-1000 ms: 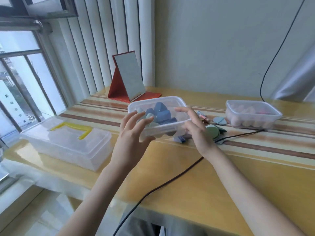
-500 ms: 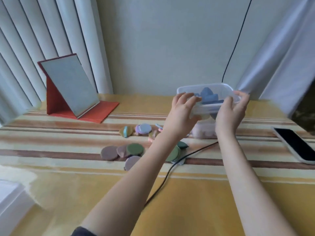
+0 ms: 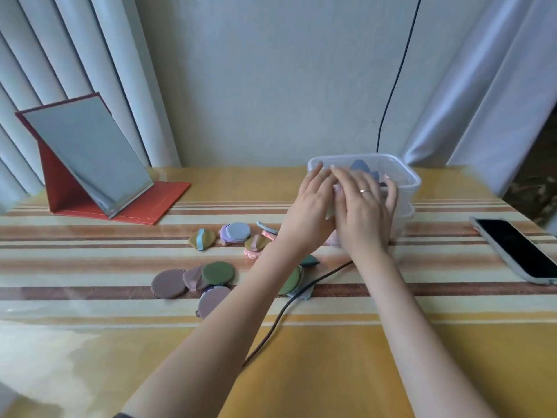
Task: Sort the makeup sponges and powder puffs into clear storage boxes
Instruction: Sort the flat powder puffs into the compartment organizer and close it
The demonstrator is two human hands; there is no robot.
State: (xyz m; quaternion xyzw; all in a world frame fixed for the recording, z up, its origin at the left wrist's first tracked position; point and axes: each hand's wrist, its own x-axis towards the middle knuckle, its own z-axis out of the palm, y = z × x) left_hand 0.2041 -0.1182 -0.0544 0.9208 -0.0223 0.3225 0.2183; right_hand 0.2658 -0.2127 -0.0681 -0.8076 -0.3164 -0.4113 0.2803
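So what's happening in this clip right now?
A person is stacking clear storage boxes at the back of the striped table. Both hands, left hand and right hand, rest on the near wall of the upper clear plastic box holding blue sponges, which sits on another clear box. Round flat powder puffs lie unsorted on the table.

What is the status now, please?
Left hand and right hand on upper clear box, stacked on second box. Powder puffs unsorted on table. Black cable under arms.
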